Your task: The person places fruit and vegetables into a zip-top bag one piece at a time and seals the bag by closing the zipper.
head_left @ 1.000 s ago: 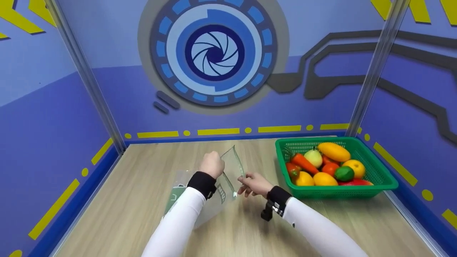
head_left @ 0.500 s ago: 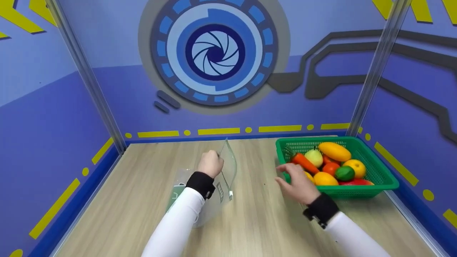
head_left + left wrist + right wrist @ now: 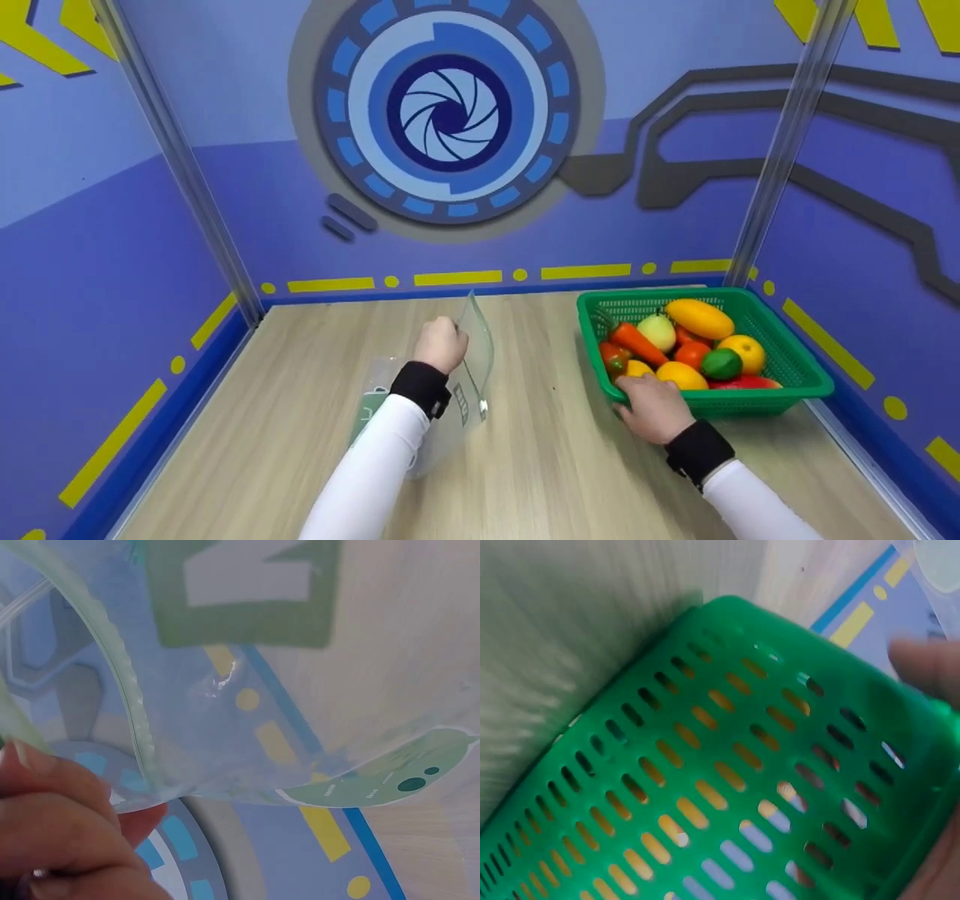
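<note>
My left hand [image 3: 441,345] grips the mouth edge of a clear slider zip bag [image 3: 452,431], which stands with its mouth parted toward the right. Its white slider [image 3: 483,409] sits at the near end of the zip. Close up in the left wrist view, curled fingers [image 3: 67,832] hold the bag's green-tinted edge. My right hand [image 3: 656,409] grips the near left corner of a green plastic basket [image 3: 806,390], fingers over the rim and thumb low outside. The right wrist view shows the slotted basket wall [image 3: 727,735] with thumb [image 3: 926,667] and palm around the corner.
Inside the basket lie a carrot [image 3: 637,341], a mango [image 3: 701,319], a green lime-like fruit [image 3: 722,364], a red tomato [image 3: 691,354] and several other fruits. A flat clear-and-green packet [image 3: 371,405] lies left of the bag. Blue walls [image 3: 480,255] enclose the wooden table [image 3: 285,420].
My right hand has let go of the bag's edge and moved right to the basket's near left corner. My left hand keeps holding the bag, whose mouth has swung slightly left.
</note>
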### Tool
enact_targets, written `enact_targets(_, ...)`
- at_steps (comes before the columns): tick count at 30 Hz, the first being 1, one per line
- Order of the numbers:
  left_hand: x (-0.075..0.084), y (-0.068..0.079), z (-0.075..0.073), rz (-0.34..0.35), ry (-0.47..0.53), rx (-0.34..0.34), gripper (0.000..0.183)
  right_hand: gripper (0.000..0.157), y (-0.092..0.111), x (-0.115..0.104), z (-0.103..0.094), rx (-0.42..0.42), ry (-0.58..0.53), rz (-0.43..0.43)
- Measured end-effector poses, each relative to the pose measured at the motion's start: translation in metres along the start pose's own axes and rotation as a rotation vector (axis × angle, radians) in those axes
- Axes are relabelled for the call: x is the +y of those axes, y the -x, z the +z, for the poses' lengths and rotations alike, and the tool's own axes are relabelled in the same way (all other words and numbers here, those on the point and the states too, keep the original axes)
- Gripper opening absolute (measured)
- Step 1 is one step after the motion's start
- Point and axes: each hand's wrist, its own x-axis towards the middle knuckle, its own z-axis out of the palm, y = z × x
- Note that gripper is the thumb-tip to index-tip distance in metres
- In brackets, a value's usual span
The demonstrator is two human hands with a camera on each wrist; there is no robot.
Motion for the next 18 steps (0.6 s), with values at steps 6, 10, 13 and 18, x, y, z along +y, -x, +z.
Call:
enact_targets(6, 0.001, 0.002, 0.000, -0.006, -0.016, 0.022, 0.030, 0.022, -0.004, -0.007, 0.009, 0.053, 0.035, -0.057)
enact_targets(10, 0.003, 0.002, 0.000, -0.025, 0.002, 0.012, 0.033, 0.019, -0.009, -0.021, 0.013, 0.057, 0.016, -0.119)
enact_targets(13, 0.006, 0.001, 0.000, -0.035, 0.021, 0.013, 0.038, 0.019, -0.012, -0.038, 0.018, 0.073, 0.020, -0.194)
enact_targets(18, 0.010, 0.000, 0.000, -0.033, 0.039, -0.012, 0.039, 0.020, -0.015, -0.071, 0.024, 0.107, 0.057, -0.293)
